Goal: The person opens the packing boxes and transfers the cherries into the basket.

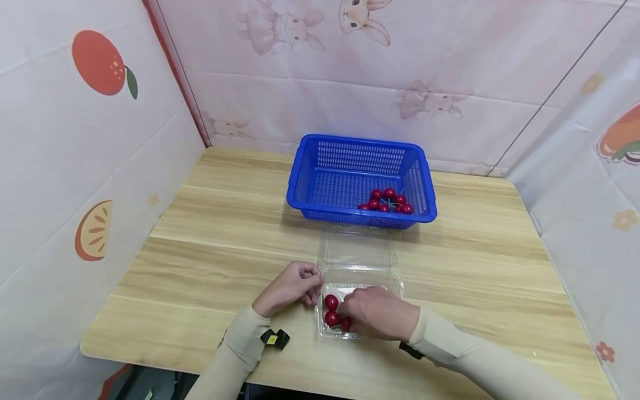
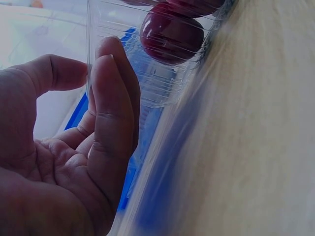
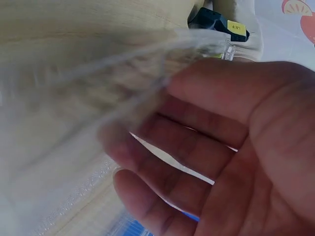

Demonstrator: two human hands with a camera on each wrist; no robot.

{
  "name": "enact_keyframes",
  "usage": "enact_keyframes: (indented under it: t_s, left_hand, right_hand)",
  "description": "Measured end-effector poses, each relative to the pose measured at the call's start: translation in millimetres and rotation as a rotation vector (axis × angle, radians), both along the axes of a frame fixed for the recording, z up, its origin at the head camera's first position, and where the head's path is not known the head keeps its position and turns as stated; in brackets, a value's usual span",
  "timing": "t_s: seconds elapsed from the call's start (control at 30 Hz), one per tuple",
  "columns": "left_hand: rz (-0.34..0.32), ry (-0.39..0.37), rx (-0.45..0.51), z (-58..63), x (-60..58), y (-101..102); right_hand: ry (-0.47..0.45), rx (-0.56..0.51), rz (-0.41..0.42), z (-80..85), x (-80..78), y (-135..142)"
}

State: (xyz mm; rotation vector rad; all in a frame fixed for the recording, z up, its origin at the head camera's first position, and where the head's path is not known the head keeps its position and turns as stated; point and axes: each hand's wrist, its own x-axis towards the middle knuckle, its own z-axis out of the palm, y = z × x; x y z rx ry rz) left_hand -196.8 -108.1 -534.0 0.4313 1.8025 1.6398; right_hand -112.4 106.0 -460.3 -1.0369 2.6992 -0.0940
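Note:
A clear plastic clamshell box (image 1: 362, 275) lies with its lid (image 1: 357, 248) folded back toward the basket. Red cherries (image 1: 331, 318) sit in its left part, and one cherry (image 2: 172, 33) shows through the ribbed wall in the left wrist view. My left hand (image 1: 295, 286) pinches the box's left rim between thumb and fingers. Over the right part of the box is my right hand (image 1: 377, 312), fingers reaching down inside. In the right wrist view, the right hand (image 3: 197, 137) has loosely bent, spread fingers with no cherry seen among them; blurred clear plastic covers some fingertips.
Behind the box stands a blue plastic basket (image 1: 305, 213), with several cherries (image 1: 389, 193) in its near right corner. Under everything is a wood-grain table (image 1: 200, 289). Printed cloth walls (image 1: 320, 100) stand behind the table and at both sides.

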Motion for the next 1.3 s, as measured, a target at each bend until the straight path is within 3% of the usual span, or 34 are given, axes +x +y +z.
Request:
enact_keyframes:
  t_s: [0.2, 0.53, 0.93, 1.3]
  left_hand:
    - [-0.001, -0.001, -0.005, 1.5, -1.3, 0.1]
    - [0.002, -0.002, -0.004, 1.7, -1.8, 0.1]
    - [-0.001, -0.002, -0.003, 2.1, -1.5, -1.4]
    - [-0.007, 0.003, 0.001, 0.3, -2.4, -1.3]
  right_hand:
    - [-0.026, -0.013, 0.024, 1.2, -1.6, 1.1]
    - [0.056, -0.031, 0.028, 5.8, 0.7, 6.8]
    - [0.083, -0.122, -0.033, 42.3, -8.6, 30.8]
    - [0.123, -0.170, -0.111, 75.9, -35.2, 57.9]
